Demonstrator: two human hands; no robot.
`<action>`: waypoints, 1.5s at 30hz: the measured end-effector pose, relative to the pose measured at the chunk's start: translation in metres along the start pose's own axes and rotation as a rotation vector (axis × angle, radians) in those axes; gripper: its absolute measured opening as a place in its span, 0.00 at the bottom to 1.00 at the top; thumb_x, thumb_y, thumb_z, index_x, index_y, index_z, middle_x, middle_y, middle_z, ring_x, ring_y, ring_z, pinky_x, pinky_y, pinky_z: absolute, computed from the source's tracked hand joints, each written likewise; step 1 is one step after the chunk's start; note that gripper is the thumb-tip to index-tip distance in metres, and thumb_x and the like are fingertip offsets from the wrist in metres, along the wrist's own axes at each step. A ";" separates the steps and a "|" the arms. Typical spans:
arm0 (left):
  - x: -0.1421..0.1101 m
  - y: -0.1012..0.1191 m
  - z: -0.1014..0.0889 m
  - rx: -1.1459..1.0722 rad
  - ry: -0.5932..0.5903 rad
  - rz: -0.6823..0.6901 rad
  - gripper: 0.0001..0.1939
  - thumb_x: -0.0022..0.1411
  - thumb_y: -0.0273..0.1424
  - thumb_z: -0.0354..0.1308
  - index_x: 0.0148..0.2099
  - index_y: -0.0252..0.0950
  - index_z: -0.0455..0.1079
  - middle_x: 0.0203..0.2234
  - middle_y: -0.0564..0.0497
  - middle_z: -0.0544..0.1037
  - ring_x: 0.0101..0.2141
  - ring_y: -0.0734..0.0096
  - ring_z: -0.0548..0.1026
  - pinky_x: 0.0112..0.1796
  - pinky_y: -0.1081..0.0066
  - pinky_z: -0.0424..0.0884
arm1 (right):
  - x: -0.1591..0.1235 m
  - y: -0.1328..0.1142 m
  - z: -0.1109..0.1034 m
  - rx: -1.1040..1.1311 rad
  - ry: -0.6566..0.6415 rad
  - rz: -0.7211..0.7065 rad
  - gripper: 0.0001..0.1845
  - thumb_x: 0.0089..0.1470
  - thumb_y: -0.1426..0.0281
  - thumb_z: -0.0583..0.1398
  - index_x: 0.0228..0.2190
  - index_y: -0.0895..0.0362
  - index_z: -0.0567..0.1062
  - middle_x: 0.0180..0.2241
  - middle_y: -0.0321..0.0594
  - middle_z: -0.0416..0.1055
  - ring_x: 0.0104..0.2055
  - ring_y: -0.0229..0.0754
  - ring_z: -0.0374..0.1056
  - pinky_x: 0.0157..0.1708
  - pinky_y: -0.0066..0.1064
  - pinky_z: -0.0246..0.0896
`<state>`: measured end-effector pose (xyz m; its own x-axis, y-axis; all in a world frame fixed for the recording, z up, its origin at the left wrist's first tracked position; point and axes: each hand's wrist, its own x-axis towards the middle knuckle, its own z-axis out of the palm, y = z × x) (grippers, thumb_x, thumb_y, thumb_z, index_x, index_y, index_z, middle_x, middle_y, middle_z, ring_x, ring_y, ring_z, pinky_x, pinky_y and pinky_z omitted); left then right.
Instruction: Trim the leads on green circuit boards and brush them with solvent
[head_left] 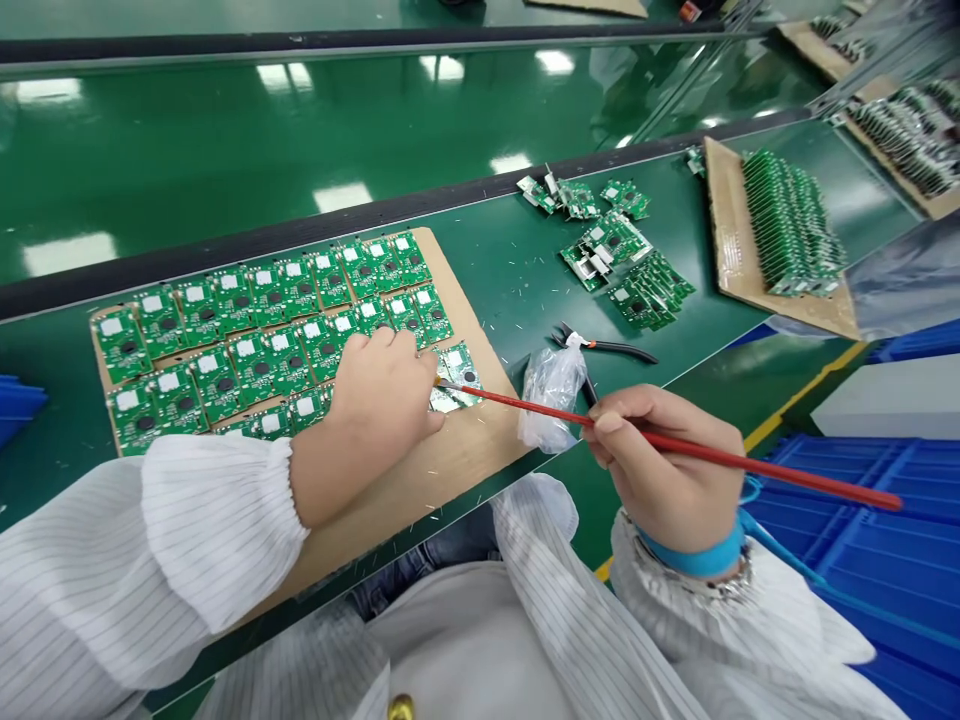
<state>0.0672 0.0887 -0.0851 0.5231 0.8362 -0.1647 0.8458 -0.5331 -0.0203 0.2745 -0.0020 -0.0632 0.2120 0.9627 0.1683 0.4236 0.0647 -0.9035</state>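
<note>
- Left hand (382, 390): fingers pressed together and slightly curled, tips bearing down on the circuit boards (262, 360) laid in rows on the cardboard sheet (420, 490).
- Right hand (660, 470): fingers pinch a red-handled brush (780, 472), its tip at a small shiny board (457, 375) near the cardboard sheet's right edge.
- Risk: a slip of the brush tip could scratch or mark neighbouring boards.
- Risk: bare fingertips could leave marks, and downward pressure could shift or crack a board.
- Risk: small pale slivers (480, 500) scattered over the cardboard sheet could lodge on boards and cause faults.
- Risk: side cutters (604, 345) and a plastic bag (553, 390) lie on the tabletop (517, 270) just off the cardboard sheet's right edge, near the right wrist; a careless movement could knock them.
- Risk: the blue wrist strap's (694, 560) loose cord could snag.
</note>
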 end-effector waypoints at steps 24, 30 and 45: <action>0.009 0.009 -0.004 0.004 0.011 0.010 0.28 0.49 0.48 0.59 0.49 0.37 0.71 0.33 0.45 0.73 0.37 0.55 0.69 0.33 0.63 0.57 | -0.003 0.004 -0.022 0.006 0.093 0.075 0.07 0.51 0.71 0.62 0.23 0.56 0.73 0.18 0.34 0.66 0.18 0.34 0.58 0.16 0.28 0.52; 0.019 0.019 -0.004 -0.001 0.007 0.044 0.22 0.49 0.46 0.60 0.42 0.37 0.72 0.33 0.45 0.73 0.38 0.56 0.69 0.34 0.63 0.58 | -0.001 0.006 -0.016 -0.039 0.063 0.034 0.07 0.52 0.71 0.61 0.22 0.55 0.72 0.19 0.32 0.65 0.18 0.33 0.57 0.18 0.27 0.51; 0.022 0.023 -0.002 -0.020 0.007 0.036 0.16 0.51 0.40 0.58 0.39 0.35 0.73 0.33 0.44 0.73 0.38 0.55 0.69 0.34 0.62 0.58 | -0.006 -0.001 -0.033 -0.064 0.097 0.058 0.07 0.51 0.74 0.61 0.23 0.55 0.74 0.19 0.34 0.66 0.19 0.34 0.59 0.18 0.29 0.51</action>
<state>0.0984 0.0952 -0.0875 0.5543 0.8172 -0.1581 0.8280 -0.5607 0.0049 0.3021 -0.0164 -0.0508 0.3202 0.9343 0.1564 0.4630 -0.0103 -0.8863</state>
